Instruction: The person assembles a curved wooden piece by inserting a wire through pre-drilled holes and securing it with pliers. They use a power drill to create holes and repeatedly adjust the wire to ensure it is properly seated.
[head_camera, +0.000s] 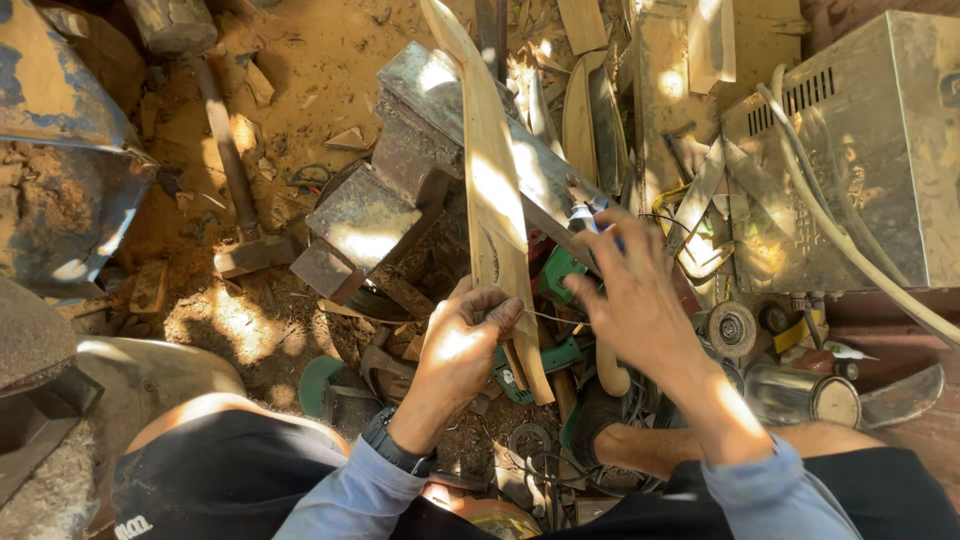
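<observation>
Pale wood is what both hands are busy with: a long, narrow wooden strip (497, 200) is stood almost upright, its upper length leaned against a rusty iron anvil (400, 190), probably so that it is kept steady while it is worked on. The left hand (458, 350) is closed around the strip's lower part, thumb and fingers pinched on its edge just above the bottom end. The right hand (630, 290) is held just beside the strip, on its right, with a small blue-tipped pen or marker (588, 215) gripped in the fingers, and a thin wire or thread (555, 318) is seen stretched between the two hands. A sledgehammer (225, 150) is left lying on the dirt floor (300, 60) to the left, and a grey metal box (860, 150) with a pale hose (850, 240) is set at the right.
</observation>
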